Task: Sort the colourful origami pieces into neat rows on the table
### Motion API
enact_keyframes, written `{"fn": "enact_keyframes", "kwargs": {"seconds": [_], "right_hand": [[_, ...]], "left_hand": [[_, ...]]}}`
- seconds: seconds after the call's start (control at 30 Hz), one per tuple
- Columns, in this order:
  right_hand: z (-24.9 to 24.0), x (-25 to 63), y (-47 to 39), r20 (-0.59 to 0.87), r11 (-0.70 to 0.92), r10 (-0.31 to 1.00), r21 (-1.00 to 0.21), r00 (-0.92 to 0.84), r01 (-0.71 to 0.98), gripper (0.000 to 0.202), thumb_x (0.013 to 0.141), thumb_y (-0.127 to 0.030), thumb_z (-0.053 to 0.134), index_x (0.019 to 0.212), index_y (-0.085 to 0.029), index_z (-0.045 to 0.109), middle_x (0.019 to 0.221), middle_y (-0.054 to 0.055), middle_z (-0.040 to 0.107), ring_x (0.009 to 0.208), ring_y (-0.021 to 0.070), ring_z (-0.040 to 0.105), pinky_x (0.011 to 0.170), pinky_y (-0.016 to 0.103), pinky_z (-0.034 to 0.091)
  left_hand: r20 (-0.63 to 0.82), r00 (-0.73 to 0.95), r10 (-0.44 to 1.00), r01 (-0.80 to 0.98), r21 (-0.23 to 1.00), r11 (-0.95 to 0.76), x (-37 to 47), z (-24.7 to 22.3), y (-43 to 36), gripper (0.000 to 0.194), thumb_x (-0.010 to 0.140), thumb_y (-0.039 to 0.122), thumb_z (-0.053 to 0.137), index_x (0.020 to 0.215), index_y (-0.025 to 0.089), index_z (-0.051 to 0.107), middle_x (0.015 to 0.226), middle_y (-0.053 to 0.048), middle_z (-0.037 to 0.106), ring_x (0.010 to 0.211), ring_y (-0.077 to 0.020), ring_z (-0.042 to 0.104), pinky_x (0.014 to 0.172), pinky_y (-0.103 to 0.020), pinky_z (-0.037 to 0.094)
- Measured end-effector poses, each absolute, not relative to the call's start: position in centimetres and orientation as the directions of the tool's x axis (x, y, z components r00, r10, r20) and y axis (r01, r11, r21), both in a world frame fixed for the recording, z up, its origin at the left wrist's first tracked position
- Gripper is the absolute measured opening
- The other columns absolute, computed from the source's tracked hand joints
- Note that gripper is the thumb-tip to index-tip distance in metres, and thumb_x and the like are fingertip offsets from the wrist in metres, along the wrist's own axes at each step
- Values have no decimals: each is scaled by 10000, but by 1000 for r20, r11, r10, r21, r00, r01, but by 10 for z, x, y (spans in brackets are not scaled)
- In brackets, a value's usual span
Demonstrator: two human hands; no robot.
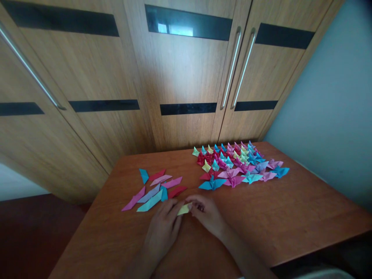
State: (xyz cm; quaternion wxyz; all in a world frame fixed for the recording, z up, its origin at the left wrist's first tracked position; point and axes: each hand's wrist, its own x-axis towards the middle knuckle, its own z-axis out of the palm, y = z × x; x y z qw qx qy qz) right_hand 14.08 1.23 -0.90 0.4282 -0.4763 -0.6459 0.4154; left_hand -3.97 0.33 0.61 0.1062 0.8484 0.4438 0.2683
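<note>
A small folded piece of yellow paper (184, 209) is held between my two hands, just above the wooden table. My left hand (164, 224) grips its left end, fingers pointing forward. The fingertips of my right hand (205, 214) pinch its right end. Just beyond my left hand lie several flat folded paper strips, among them a light blue one (150, 201), a red one (176, 192) and a magenta one (133, 199). The underside of the yellow paper is hidden.
Many folded paper figures stand in rows at the back right of the table (290, 217), a blue one (212, 183) nearest. Wooden cabinet doors (188, 69) with metal handles (231, 69) rise behind the table. A pale wall (328, 116) borders the right side.
</note>
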Motion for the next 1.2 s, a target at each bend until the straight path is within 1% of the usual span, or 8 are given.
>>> {"fn": "enact_keyframes", "kwargs": {"seconds": [0.1,0.23,0.4,0.5,0.6,0.77,0.97,1.2], "right_hand": [[-13,141,13,144,167,982,-964,-122,205,167,788,-232,563,906,-186,672,764,8,662,670,121,583,615,220,448],[-12,142,11,173,183,983,-960,-65,213,164,797,-261,562,884,-189,681,756,9,666,661,123,581,612,222,450],[-7,140,7,216,220,975,-931,-46,290,152,796,-265,574,863,-201,695,761,11,674,676,132,593,633,229,460],[-10,140,7,195,195,980,-941,-28,276,157,800,-281,577,880,-203,687,745,12,668,656,134,594,607,233,464],[-15,139,7,192,190,981,-950,-15,248,170,798,-286,579,913,-204,674,745,12,662,635,131,593,587,236,470],[-17,138,7,208,206,978,-955,-17,214,154,773,-258,594,907,-203,646,731,2,651,597,120,582,560,230,461],[-7,136,4,146,153,987,-982,-68,114,216,743,-235,622,956,-200,602,750,-8,660,600,108,577,543,206,428],[2,137,4,125,181,969,-946,-213,269,63,732,-225,635,729,-184,683,653,-20,641,568,94,528,527,190,379]], "left_hand": [[356,426,832,661,506,-555,-39,5,2,366,834,164,499,1183,250,567,1128,-75,598,1050,-229,567,924,-393,475],[249,312,917,573,720,-391,-38,6,6,438,789,235,592,1221,257,525,1212,-72,584,1132,-244,537,973,-422,436],[-28,150,988,311,950,-20,-44,11,16,436,769,366,599,1161,188,529,972,-60,668,829,-210,645,743,-354,526],[-123,182,976,211,974,83,-48,13,17,325,749,408,617,971,171,601,845,-35,668,670,-166,618,617,-283,505],[-124,262,957,218,974,67,-48,12,15,236,747,382,627,855,173,624,754,-19,658,677,-162,607,616,-256,477],[-97,311,945,321,947,-9,-42,12,11,199,736,345,629,852,187,661,795,-25,685,761,-186,618,689,-258,464],[-84,297,951,395,918,-42,-41,13,9,174,750,344,610,760,178,660,653,4,640,637,-159,580,598,-233,426],[-94,321,943,381,924,-37,-39,13,5,247,758,418,621,735,178,676,689,-10,664,668,-163,589,600,-219,425]]}}
